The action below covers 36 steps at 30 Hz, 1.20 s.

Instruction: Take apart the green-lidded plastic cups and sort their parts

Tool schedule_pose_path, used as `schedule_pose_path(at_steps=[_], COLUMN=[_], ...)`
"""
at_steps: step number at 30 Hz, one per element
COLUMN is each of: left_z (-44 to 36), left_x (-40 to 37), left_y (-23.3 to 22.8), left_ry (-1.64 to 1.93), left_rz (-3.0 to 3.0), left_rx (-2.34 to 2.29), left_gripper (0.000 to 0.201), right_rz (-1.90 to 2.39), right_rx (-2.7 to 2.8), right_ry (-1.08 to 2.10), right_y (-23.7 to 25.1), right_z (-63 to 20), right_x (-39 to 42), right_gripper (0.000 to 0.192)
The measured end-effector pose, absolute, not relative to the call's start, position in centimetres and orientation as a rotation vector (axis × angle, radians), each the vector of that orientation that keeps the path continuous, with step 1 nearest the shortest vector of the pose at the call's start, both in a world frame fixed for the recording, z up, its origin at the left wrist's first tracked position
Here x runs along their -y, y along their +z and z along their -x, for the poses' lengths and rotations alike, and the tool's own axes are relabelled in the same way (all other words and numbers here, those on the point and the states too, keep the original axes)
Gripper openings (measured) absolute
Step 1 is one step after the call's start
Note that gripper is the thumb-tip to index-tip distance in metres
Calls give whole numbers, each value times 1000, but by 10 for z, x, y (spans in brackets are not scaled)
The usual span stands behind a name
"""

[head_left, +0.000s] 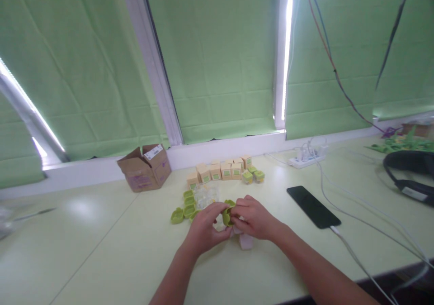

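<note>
Between both hands, a little above the table, is a small green cup (227, 216) with a wavy rim. My left hand (207, 231) grips its left side with thumb and fingers. My right hand (253, 217) has its fingertips at the cup's opening and right side; what they pinch inside is hidden. Under the right hand lies a pale pink block (246, 241). Several more green cups (189, 211) sit left of the hands, beside a group of clear plastic pieces (206, 195).
Several small tan boxes (215, 171) stand in a row behind, with green-topped clear containers (253, 175) at their right. An open cardboard box (145, 168) is at back left. On the right are a phone (312, 206) on a cable, a power strip (307, 159) and a black headset (412, 178).
</note>
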State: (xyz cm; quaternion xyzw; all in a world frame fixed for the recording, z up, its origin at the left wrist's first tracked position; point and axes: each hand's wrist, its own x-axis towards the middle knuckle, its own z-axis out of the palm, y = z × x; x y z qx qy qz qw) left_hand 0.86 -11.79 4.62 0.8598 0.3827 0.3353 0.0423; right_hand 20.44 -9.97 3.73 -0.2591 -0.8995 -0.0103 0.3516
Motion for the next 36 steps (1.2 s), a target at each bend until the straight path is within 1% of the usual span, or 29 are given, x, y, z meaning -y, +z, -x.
schedule_pose_path(at_steps=[4, 8, 15, 20, 22, 25, 30, 31, 35, 36], left_z=[-6, 2, 12, 19, 22, 27, 40, 44, 63, 68], left_x=[117, 114, 111, 111, 110, 109, 107, 107, 106, 106], left_y=[46, 47, 51, 51, 52, 54, 63, 65, 73, 74], left_ry=[1039, 1033, 1160, 1179, 1161, 1130, 1031, 1005, 892, 857], left_rz=[-2648, -2629, -2548, -2527, -2537, -2543, -2496, -2493, -2450, -2423], left_rx=[-1205, -1260, -1443, -1522, -1516, -1523, -1676, -1691, -1742, -1745], left_gripper=[41, 42, 41, 47, 45, 32, 10, 8, 11, 17], right_rz=[674, 700, 801, 891, 951, 1069, 1270, 1302, 1417, 1447], right_rx=[2214, 2066, 1894, 1895, 1931, 1991, 2094, 2104, 2144, 2153], right_ry=[176, 362, 450, 443, 410, 335, 218, 210, 214, 222], right_y=[40, 44, 46, 42, 41, 38, 33, 33, 31, 30], right_z=[-206, -211, -224, -233, -236, -241, -249, -251, -256, -257], right_x=[102, 103, 95, 85, 82, 77, 72, 71, 70, 69], right_gripper=[14, 10, 11, 13, 13, 15, 19, 19, 21, 22])
